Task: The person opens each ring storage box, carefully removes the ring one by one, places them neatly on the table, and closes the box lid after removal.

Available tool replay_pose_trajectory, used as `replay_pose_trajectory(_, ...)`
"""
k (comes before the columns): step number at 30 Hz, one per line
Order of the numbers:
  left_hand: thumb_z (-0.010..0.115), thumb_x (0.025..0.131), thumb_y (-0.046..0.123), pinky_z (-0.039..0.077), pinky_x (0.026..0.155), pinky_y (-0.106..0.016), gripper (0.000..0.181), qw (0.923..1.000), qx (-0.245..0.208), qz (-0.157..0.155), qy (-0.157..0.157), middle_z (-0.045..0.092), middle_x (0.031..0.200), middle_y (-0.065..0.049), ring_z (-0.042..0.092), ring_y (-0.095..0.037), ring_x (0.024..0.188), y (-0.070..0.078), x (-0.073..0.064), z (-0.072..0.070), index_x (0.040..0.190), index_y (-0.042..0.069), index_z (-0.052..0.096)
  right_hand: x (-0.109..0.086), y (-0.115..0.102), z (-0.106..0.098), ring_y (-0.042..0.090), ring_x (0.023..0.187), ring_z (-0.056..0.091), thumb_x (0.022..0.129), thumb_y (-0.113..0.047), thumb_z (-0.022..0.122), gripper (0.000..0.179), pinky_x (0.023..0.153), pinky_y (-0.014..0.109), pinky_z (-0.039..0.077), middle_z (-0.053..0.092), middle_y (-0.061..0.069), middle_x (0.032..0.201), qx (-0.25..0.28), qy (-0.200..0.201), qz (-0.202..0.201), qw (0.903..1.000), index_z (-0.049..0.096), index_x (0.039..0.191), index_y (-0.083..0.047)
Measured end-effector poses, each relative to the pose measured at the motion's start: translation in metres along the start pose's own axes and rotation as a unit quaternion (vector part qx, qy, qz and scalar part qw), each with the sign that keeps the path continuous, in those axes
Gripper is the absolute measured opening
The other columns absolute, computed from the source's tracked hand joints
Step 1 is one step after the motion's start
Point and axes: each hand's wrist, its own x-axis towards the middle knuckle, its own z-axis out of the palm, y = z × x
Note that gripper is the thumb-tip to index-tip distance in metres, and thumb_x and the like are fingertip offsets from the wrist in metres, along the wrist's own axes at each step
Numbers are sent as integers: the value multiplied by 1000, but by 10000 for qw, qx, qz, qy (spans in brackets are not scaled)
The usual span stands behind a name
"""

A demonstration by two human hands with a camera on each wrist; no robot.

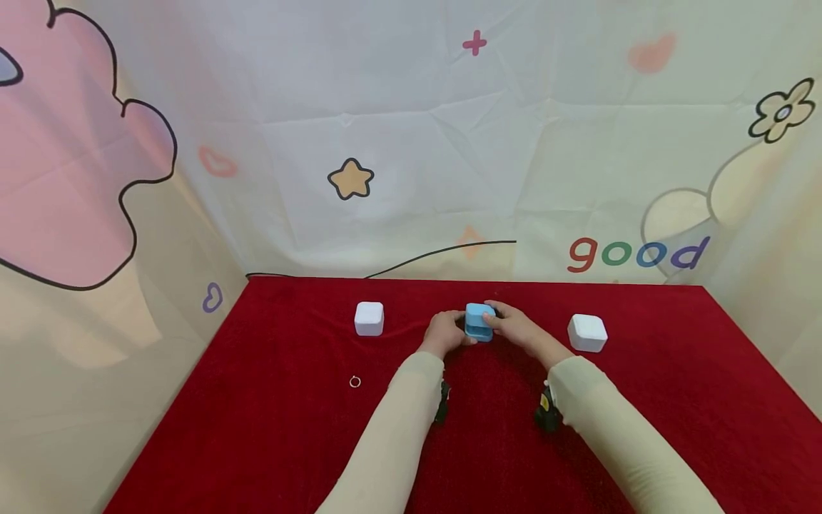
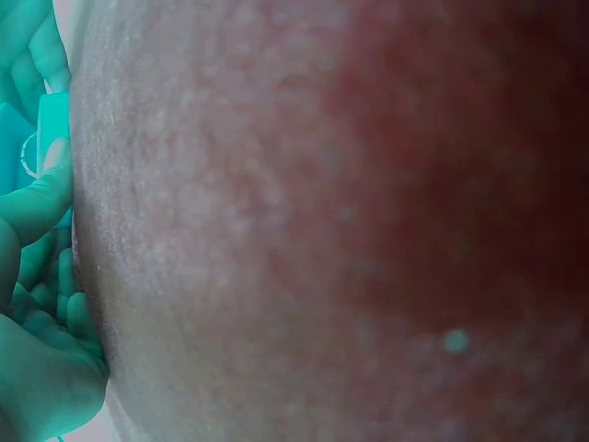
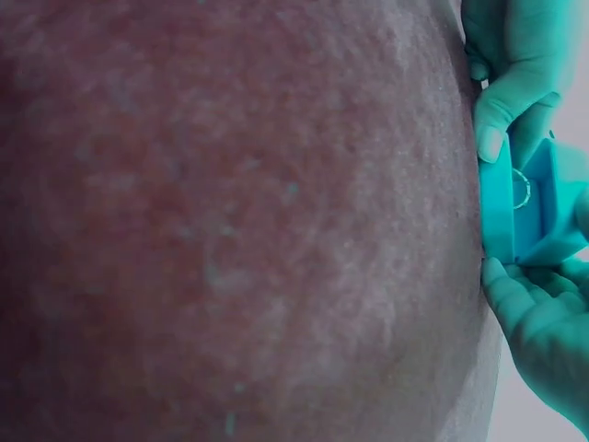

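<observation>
A small light-blue ring box (image 1: 478, 320) is between both hands at the back middle of the red cloth. Its lid stands partly raised, and a thin ring (image 3: 524, 190) shows inside it in the right wrist view. My left hand (image 1: 444, 334) grips the box from the left, its thumb on the front lower edge. From the right, my right hand (image 1: 519, 331) pinches the upper part, with the thumb on its side. The left wrist view catches only a strip of the box (image 2: 55, 115) and the hands at its left edge.
A white rounded box (image 1: 369, 319) sits left of the hands, and a second white box (image 1: 587, 333) sits to the right, behind the right forearm. Another small ring (image 1: 355, 382) lies on the red cloth (image 1: 270, 428) at the left. A printed curtain (image 1: 411, 143) hangs behind.
</observation>
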Motion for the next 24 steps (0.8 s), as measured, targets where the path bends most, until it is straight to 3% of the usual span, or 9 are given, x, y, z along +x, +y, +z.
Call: replay_pose_trajectory(24, 82, 86, 12, 48, 114, -42, 59, 9999, 50, -12, 86, 63, 145, -10, 56, -27, 135, -1, 0, 1, 141, 8, 63, 7, -2, -9, 47, 147, 32, 113, -21, 33, 59, 125, 57, 31, 25, 34, 160, 724, -358, 147, 9966, 16, 159, 10)
